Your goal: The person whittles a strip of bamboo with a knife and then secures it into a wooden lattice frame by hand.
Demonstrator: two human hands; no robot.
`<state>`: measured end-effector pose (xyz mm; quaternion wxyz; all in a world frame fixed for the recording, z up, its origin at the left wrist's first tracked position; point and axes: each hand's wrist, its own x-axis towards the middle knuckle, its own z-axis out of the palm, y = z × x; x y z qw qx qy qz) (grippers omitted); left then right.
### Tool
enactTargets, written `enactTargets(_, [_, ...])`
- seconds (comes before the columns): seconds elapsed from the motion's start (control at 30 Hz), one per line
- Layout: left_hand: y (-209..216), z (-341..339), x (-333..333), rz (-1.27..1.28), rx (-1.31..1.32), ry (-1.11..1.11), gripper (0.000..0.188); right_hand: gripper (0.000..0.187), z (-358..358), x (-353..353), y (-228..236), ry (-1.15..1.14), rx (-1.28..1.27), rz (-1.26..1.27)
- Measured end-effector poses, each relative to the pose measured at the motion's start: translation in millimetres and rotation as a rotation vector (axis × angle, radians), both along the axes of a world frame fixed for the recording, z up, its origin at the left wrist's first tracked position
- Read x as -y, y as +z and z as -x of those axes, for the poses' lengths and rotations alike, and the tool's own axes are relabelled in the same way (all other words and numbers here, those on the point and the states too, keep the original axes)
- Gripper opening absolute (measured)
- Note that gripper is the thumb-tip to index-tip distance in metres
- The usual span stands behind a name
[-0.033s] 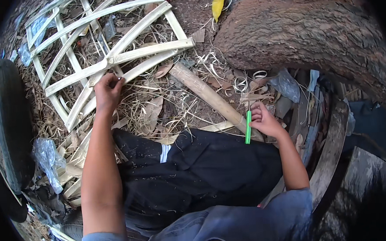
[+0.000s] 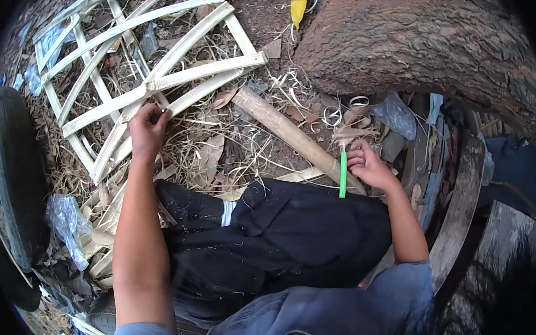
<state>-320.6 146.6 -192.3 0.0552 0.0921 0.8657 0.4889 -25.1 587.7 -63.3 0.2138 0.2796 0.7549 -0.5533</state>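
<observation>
A lattice of pale split bamboo strips (image 2: 207, 70) lies on the ground at the far left. At its near edge my left hand (image 2: 148, 127) is closed, thumb and forefinger pinched together just below a crossing of strips. What sits between those fingertips is too small to make out. On the right, my right hand (image 2: 369, 166) grips a slim tool with a bright green handle (image 2: 343, 175), held roughly upright, its upper end toward the tree trunk. The tool's exact kind does not show. Black cloth (image 2: 296, 233) covers my lap between the two arms.
A bamboo pole (image 2: 284, 133) lies slantwise between my hands, amid curly shavings and dry leaves. A thick tree trunk (image 2: 420, 41) fills the far right. A black tyre (image 2: 17, 177) stands at left, near clear plastic (image 2: 68, 226). Weathered boards (image 2: 461, 217) flank my right arm.
The whole view has shifted very slightly. The green handle is turned a little in my right hand; my left hand stays at the same spot on the lattice.
</observation>
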Motion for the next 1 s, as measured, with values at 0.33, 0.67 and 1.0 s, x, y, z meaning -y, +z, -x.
enactTargets(0.33, [8, -4, -6, 0.057, 0.059, -0.016, 0.027, 0.061, -14, 9, -2, 0.498, 0.285, -0.402])
enactTargets(0.67, [10, -4, -4, 0.055, 0.052, 0.010, 0.029, 0.047, -44, -29, 98, 0.247, 0.101, -0.610])
enactTargets(1.0, [19, -3, -2, 0.095, -0.003, -0.007, 0.020, 0.037, -135, 3, 194, 0.042, 0.095, -1.067])
